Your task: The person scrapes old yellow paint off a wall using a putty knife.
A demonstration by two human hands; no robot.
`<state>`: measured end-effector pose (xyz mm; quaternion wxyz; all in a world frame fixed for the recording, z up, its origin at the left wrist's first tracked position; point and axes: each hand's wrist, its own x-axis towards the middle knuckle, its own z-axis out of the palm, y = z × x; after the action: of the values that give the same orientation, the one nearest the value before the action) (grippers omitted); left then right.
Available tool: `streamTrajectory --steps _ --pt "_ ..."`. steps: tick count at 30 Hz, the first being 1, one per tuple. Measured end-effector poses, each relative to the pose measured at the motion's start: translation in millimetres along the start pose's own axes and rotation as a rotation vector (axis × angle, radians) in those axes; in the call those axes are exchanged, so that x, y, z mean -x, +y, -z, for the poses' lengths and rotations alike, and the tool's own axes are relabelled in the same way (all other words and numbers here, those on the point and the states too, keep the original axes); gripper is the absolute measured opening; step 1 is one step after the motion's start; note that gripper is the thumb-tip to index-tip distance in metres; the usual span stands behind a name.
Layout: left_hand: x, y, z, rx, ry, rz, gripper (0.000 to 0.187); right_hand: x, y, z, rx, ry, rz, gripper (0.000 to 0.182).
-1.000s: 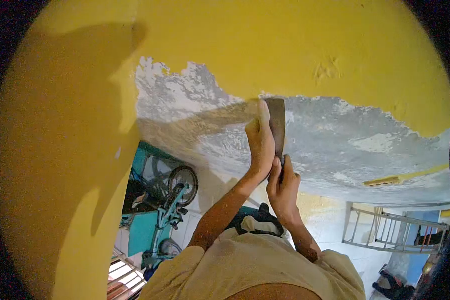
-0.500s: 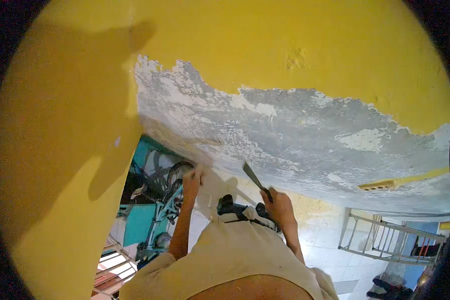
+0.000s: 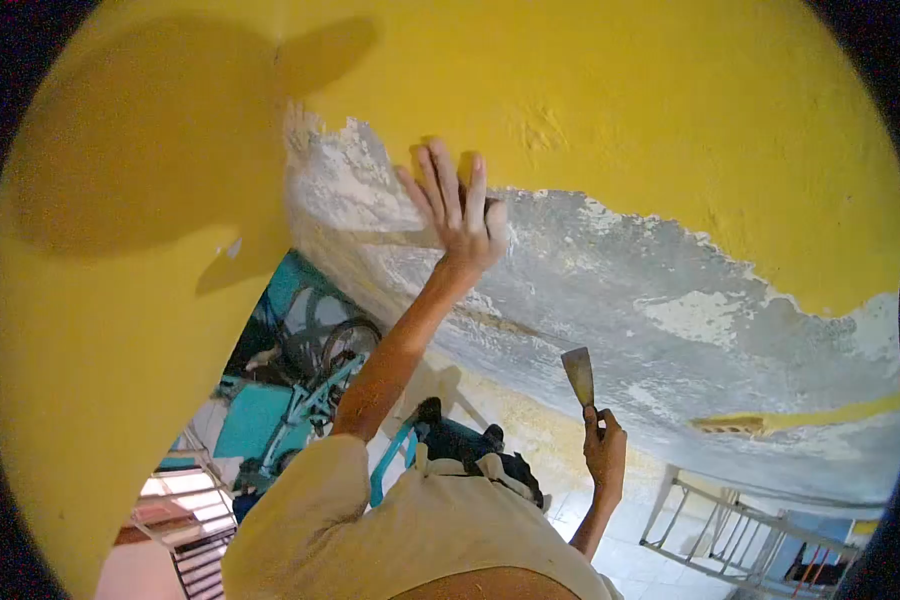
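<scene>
My left hand (image 3: pixel 462 215) is raised to the wall, its fingers spread over the ragged edge where yellow paint (image 3: pixel 610 90) meets scraped grey plaster (image 3: pixel 540 270). Lower and to the right, my right hand (image 3: pixel 605 450) grips the dark handle of a putty knife (image 3: pixel 577 375). The knife's flat, flared blade points up and overlaps the lower part of the plaster in this view. Patches of white undercoat (image 3: pixel 695 312) cling to the grey surface.
A yellow-edged recess (image 3: pixel 730 425) breaks the wall at right. A metal ladder (image 3: pixel 715 525) is at lower right. Left of my body are a bicycle (image 3: pixel 315 400) and a barred metal gate (image 3: pixel 195 520). A teal-edged support (image 3: pixel 395 460) shows by my feet.
My left hand has risen from beside my body to the wall, its fingers spreading. My right hand has moved right and lower, still with the putty knife, whose blade now stands more upright.
</scene>
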<state>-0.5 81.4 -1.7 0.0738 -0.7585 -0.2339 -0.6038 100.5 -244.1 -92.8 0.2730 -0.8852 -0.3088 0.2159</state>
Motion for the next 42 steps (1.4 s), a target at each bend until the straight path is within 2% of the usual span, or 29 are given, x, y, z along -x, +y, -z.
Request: streamTrajectory --steps 1,2,5,6,9,10,11,12,13,15,16,18,19,21,22,23,25,27,29,31,32,34,35,37,39,40,42 --pt "-1.0 1.7 -6.6 -0.076 0.059 -0.022 0.058 0.1 3.1 2.5 0.007 -0.039 -0.039 0.032" --pt "5.8 -7.2 -12.5 -0.094 0.067 -0.023 0.058 0.1 12.8 -2.3 0.073 -0.014 0.013 0.03" --pt "79.4 -29.6 -14.9 -0.083 0.036 -0.044 0.056 10.0 32.3 -5.8 0.088 -0.131 0.042 0.029" --pt "96.7 -28.7 -12.4 -0.067 -0.065 0.084 0.055 12.5 54.5 -17.8 0.109 -0.066 0.143 0.035" --pt "145.6 -6.5 22.2 0.143 -0.362 0.444 0.049 19.3 47.0 -17.0 0.064 -0.053 0.149 0.025" --pt "142.1 17.9 48.1 0.298 -0.353 0.551 0.045 21.6 39.4 -15.0 0.014 -0.011 0.164 0.022" --pt "206.5 13.3 53.9 0.334 -0.518 0.795 0.04 23.6 28.1 -14.8 0.011 0.006 0.159 0.022" --pt "228.7 28.6 76.1 0.378 -0.593 0.889 0.035 24.9 13.9 -14.4 -0.121 0.108 0.201 0.023" --pt "281.4 40.1 90.3 0.042 -0.737 0.771 0.028 24.7 -0.4 -12.8 -0.25 0.207 0.246 0.024" --pt "270.0 77.9 127.3 0.271 -0.6 0.898 0.026 21.5 -28.5 -12.1 -0.295 0.179 0.277 0.025" --pt "266.7 81.1 134.6 0.284 -0.599 0.901 0.026 20.8 -42.7 -15.4 -0.44 0.201 0.297 0.026" --pt "266.9 84.0 145.4 0.64 -0.624 1.383 0.026 16.3 -67.6 -20.7 -0.693 0.182 0.37 0.03" --pt "264.6 80.0 144.4 0.65 -0.627 1.386 0.026 13.4 -79.9 -24.6 -0.809 0.142 0.417 0.033" --pt "254.6 60.4 131.4 0.652 -0.559 1.274 0.031 5.7 -104.1 -32.7 -0.776 0.124 0.538 0.031" --pt "242.7 49.7 124.3 0.551 -0.581 1.09 0.032 5.9 -119.6 -30.7 -0.759 0.097 0.521 0.031" --pt "224.1 40.1 115.4 0.454 -0.593 0.905 0.033 0.7 -129.5 -34.5 -0.717 0.104 0.625 0.033" --pt "167.6 33.8 100.0 0.644 -0.399 0.881 0.033 -5.1 -159.4 -41.5 -0.695 0.126 0.583 0.029" --pt "102.5 24.6 91.9 0.901 -0.372 0.846 0.033 -10.0 -182.4 -47.2 -0.5 0.159 0.549 0.026" --pt "56.9 21.7 82.4 0.941 -0.425 0.981 0.035 -16.3 -193.6 -59.6 -0.42 0.196 0.564 0.026" --pt "36.4 12.6 57.3 0.792 -0.411 0.819 0.036 -16.9 -199.8 -72.5 -0.347 0.236 0.577 0.026" --pt "29.2 15.1 51.4 0.796 -0.405 0.817 0.036 -16.9 -202.9 -77.5 -0.321 0.286 0.583 0.027" --pt "16.5 21.5 42.3 1.036 -0.302 0.976 0.051 -16.2 -205.8 -80.0 -0.316 0.333 0.596 0.028" --pt "17.3 23.8 39.1 1.039 -0.305 0.976 0.051 -17.4 -206.3 -82.3 -0.315 0.335 0.593 0.028" --pt "22.3 27.5 35.3 1.16 -0.222 1.223 0.051 -19.2 -206.9 -89.2 -0.317 0.463 0.689 0.025" --pt "15.3 13.7 34.0 1.358 -0.2 1.327 0.043 -10.8 -230.8 -78.1 -0.304 0.356 0.55 0.028" --pt "-2.0 12.4 40.5 1.375 -0.146 1.409 0.045 -18.4 -236.6 -77.1 -0.304 0.389 0.616 0.028" --pt "-13.5 11.3 43.6 1.356 -0.118 1.42 0.047 -13.4 -240.9 -70.6 -0.308 0.393 0.622 0.028"
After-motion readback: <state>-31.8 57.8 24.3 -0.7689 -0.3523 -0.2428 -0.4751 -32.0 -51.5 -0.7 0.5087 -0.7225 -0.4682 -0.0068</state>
